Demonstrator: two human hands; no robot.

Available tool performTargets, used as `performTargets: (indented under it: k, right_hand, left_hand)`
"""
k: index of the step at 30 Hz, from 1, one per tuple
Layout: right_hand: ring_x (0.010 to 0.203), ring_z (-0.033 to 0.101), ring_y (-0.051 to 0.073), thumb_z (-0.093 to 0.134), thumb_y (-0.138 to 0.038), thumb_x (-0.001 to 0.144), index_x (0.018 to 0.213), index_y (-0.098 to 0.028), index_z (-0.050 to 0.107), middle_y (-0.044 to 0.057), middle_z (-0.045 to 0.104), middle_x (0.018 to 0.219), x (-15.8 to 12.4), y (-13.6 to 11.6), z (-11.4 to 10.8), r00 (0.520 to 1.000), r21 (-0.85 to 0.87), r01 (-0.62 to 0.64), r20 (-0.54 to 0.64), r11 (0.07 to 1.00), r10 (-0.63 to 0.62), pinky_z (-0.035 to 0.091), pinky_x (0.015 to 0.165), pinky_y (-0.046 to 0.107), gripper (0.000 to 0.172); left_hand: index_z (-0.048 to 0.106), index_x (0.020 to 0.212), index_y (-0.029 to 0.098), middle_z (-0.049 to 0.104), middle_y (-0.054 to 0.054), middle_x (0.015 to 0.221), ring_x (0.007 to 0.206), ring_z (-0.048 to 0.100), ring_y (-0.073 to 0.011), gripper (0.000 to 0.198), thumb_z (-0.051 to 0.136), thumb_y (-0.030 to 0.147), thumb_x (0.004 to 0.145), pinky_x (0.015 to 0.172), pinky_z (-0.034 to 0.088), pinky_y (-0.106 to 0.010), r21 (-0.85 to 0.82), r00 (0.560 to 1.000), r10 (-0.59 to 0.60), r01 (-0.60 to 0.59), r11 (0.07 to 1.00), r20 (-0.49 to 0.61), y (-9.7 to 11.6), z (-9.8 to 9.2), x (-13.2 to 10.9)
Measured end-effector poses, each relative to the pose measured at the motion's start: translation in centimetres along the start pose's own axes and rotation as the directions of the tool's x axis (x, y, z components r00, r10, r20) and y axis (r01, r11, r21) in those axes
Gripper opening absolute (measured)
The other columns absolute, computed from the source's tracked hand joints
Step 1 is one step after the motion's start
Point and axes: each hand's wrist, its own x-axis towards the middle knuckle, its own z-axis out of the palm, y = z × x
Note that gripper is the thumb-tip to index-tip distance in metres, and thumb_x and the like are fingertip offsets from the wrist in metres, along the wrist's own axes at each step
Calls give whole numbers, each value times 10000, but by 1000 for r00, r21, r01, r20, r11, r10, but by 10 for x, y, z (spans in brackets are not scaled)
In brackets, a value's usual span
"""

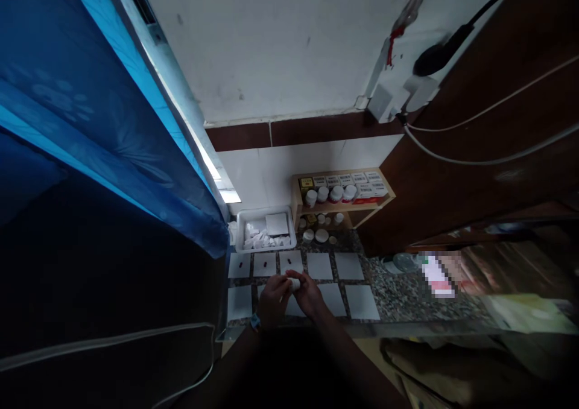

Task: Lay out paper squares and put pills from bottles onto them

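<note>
My left hand (272, 300) and my right hand (309, 295) meet over the counter, fingers closed around a small white bottle (295, 285). Which hand grips the cap and which the body is too small to tell. Beneath and around them lie white paper squares (349, 266) in two rows. Three squares at the left of the back row each carry a dark reddish pill or capsule, the nearest to my fingers being this capsule (289, 262). My hands partly cover squares of the front row. A watch (255, 321) is on my left wrist.
Behind the papers stand a white tray (239, 231) with crumpled white pieces and a small wooden shelf (296, 201) with white bottles and boxes. Several white lids or jars (321, 236) sit before it. Blue curtain (136, 125) hangs left; cables (452, 157) run at right.
</note>
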Motion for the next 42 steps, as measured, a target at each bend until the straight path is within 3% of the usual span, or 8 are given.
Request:
performTargets:
  k: [7, 18, 20, 23, 27, 31, 35, 42]
  right_hand:
    - [743, 635, 152, 516, -279, 802, 742, -112, 716, 77, 715, 778, 7, 5, -7, 999, 15, 9, -31, 1000, -8, 484, 750, 256, 268]
    - [844, 635, 177, 525, -302, 798, 831, -120, 706, 86, 714, 871, 8, 1, -11, 1000, -11, -13, 11, 1000, 14, 469, 802, 294, 259]
    - [847, 634, 179, 524, -302, 796, 836, -127, 705, 83, 714, 875, 7, 2, -9, 1000, -12, -18, 14, 1000, 18, 470, 799, 298, 256]
    - [819, 633, 181, 530, -325, 794, 819, -122, 707, 87, 713, 849, 6, 5, -7, 999, -43, -8, 31, 999, 9, 473, 776, 298, 271]
    - [718, 625, 162, 547, -313, 781, 723, -121, 705, 80, 705, 753, 7, 8, -8, 1000, -47, 11, -20, 999, -12, 477, 723, 276, 255]
    - [737, 627, 164, 530, -320, 793, 748, -106, 710, 83, 709, 776, 8, 5, -7, 1000, -47, -2, -8, 999, 1, 477, 740, 274, 284]
    - [782, 632, 173, 535, -325, 790, 783, -107, 712, 79, 714, 822, 7, 2, -5, 1000, -37, 0, 11, 999, 1, 477, 769, 284, 281]
    - [840, 638, 165, 542, -244, 781, 810, -129, 709, 69, 714, 850, 9, -1, -10, 999, -31, -35, 7, 999, 35, 474, 799, 275, 205]
  left_hand:
    - [646, 997, 225, 646, -68, 971, 936, 579, -200, 218, 551, 153, 814, 831, 503, -359, -46, 992, -33, 39, 998, 120, -6, 3, 4]
    - [647, 1029, 202, 631, -68, 1007, 912, 611, -189, 282, 641, 198, 748, 803, 526, -347, -244, 935, -352, 351, 904, 40, -21, 7, -13]
    - [643, 1037, 203, 632, -70, 1012, 918, 608, -191, 285, 639, 199, 752, 798, 528, -348, -229, 938, -347, 341, 912, 14, -19, 6, -14]
    - [640, 1037, 217, 628, -77, 1041, 984, 581, -199, 257, 591, 176, 788, 849, 505, -366, -153, 973, -228, 228, 961, 20, -11, 3, -10]
    - [657, 980, 227, 648, -69, 971, 923, 588, -191, 220, 560, 144, 800, 802, 514, -345, -78, 987, -94, 104, 992, 127, -3, 5, -3]
    - [647, 1002, 213, 630, -75, 994, 931, 587, -190, 236, 567, 145, 791, 813, 514, -353, -119, 977, -200, 207, 971, 66, -9, 7, -5]
    - [641, 1033, 215, 619, -69, 1037, 961, 587, -192, 274, 605, 173, 765, 853, 505, -374, -204, 947, -312, 321, 925, 77, -16, 7, -9]
    - [663, 1011, 208, 634, -72, 1019, 937, 603, -203, 284, 653, 206, 727, 833, 512, -377, -288, 916, -397, 395, 872, 53, -18, 7, -10]
